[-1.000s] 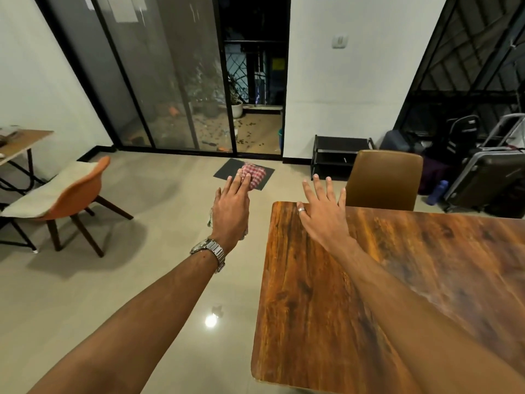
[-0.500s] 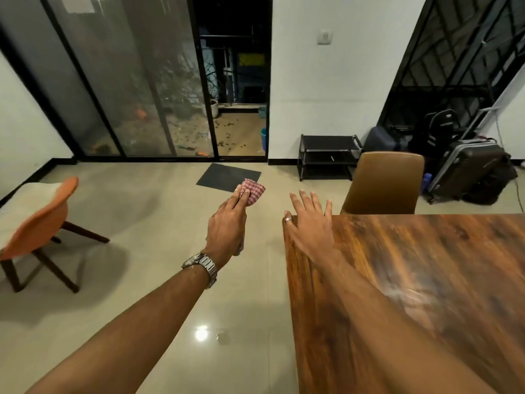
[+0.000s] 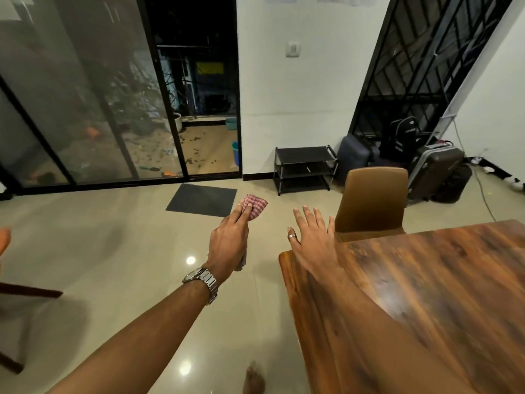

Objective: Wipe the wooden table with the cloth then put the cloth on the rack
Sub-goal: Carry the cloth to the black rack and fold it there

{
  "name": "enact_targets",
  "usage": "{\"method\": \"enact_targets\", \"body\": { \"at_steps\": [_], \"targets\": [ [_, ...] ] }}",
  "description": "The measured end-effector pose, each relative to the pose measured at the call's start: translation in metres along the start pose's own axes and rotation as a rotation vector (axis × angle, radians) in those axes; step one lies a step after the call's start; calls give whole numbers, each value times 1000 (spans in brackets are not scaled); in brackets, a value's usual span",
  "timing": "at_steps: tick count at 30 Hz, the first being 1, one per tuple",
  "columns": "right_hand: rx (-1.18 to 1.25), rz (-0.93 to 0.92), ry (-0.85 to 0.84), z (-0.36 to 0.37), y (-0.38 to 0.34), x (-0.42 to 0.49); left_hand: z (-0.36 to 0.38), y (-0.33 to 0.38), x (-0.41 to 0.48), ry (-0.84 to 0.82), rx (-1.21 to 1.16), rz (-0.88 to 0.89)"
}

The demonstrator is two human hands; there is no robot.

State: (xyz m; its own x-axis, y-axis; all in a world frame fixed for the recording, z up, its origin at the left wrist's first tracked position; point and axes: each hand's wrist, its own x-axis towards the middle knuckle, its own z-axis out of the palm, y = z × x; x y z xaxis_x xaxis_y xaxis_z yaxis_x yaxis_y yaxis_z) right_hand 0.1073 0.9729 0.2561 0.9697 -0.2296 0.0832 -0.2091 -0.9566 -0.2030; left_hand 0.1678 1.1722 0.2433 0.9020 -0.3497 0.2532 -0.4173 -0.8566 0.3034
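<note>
My left hand [image 3: 231, 241], with a metal watch on its wrist, is stretched out over the floor and grips a red-and-white checked cloth [image 3: 255, 207] that sticks out past the fingers. My right hand [image 3: 314, 238], wearing a ring, hovers with fingers spread over the near left corner of the wooden table [image 3: 426, 294]. A low black rack [image 3: 304, 169] with three shelves stands against the white wall straight ahead, well beyond both hands.
A brown chair [image 3: 375, 199] is pushed in at the table's far side. Suitcases [image 3: 434, 169] and bags sit at the back right. A dark mat [image 3: 203, 199] lies before the open sliding glass door. An orange chair's edge [image 3: 4, 240] shows far left. My bare foot [image 3: 252, 379] is below.
The view has swung right and forward along the table's left edge. The rack and wall look closer. Both hands stay held out, the left still holding the cloth.
</note>
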Motion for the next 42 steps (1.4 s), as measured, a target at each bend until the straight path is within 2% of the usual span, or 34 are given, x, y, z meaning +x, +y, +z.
{"method": "enact_targets", "body": {
  "at_steps": [8,14,19,27,36,39,42],
  "targets": [
    [22,67,11,34,28,151,61,-38,156,-47,-25,26],
    [2,105,40,39,57,240,92,-27,258,-66,-84,52],
    [-18,145,49,40,77,283,119,-6,314,-63,-169,95],
    [-2,247,72,39,134,349,164,34,404,-124,-162,198],
    [-17,317,105,34,192,461,212,63,533,-109,-212,285],
    [-18,343,148,37,204,483,233,68,561,-132,-203,355],
    [-6,368,130,45,214,495,248,78,579,-143,-222,346]
  ]
}}
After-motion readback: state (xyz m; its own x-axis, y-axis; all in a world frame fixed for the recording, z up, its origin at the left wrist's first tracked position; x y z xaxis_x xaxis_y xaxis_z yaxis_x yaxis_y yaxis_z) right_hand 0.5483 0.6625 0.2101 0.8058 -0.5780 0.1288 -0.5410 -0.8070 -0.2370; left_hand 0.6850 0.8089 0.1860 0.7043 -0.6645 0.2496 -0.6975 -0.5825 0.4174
